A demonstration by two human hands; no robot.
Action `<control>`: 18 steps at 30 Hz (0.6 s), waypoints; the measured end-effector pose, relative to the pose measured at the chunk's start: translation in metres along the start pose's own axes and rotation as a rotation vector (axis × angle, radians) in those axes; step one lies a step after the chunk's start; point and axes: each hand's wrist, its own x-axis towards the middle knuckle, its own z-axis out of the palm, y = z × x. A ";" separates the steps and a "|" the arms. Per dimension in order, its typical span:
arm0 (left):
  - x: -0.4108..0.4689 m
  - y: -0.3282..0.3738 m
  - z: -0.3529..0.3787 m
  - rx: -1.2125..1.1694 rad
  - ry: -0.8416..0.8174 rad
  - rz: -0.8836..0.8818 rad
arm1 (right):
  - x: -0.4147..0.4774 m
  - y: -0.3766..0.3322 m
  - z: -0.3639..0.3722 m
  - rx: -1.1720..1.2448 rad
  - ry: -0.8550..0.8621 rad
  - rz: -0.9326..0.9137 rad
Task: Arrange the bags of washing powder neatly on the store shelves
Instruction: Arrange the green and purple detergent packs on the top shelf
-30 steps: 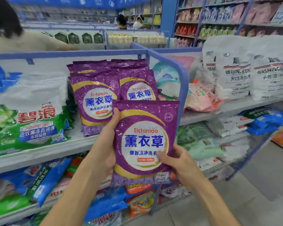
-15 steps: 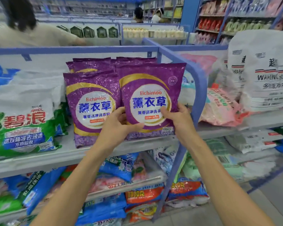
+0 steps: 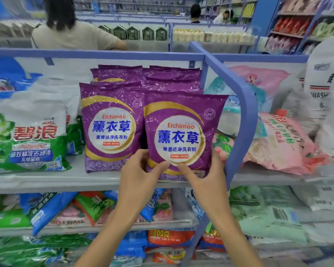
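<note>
Purple washing powder bag (image 3: 181, 135) stands upright at the front edge of the grey shelf (image 3: 66, 182), touching a matching purple bag (image 3: 110, 128) on its left and sitting just beside the blue divider rail (image 3: 243, 116) on its right, with more purple bags stacked behind. Both hands grip its lower part: the left hand (image 3: 141, 174) pinches the bottom left edge with its thumb across the front, and the right hand (image 3: 206, 176) pinches the bottom right edge the same way. A green and white bag (image 3: 33, 135) leans further left on the same shelf, and a pink bag (image 3: 283, 143) lies beyond the rail.
</note>
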 end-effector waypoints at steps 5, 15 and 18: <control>-0.003 0.004 -0.004 0.053 -0.013 -0.019 | 0.003 -0.002 -0.001 -0.150 -0.024 0.037; -0.001 -0.003 0.019 0.124 0.031 -0.098 | 0.014 0.008 0.003 -0.199 -0.104 0.010; 0.013 0.001 0.022 0.122 0.060 -0.097 | 0.026 0.008 0.009 -0.204 -0.102 0.007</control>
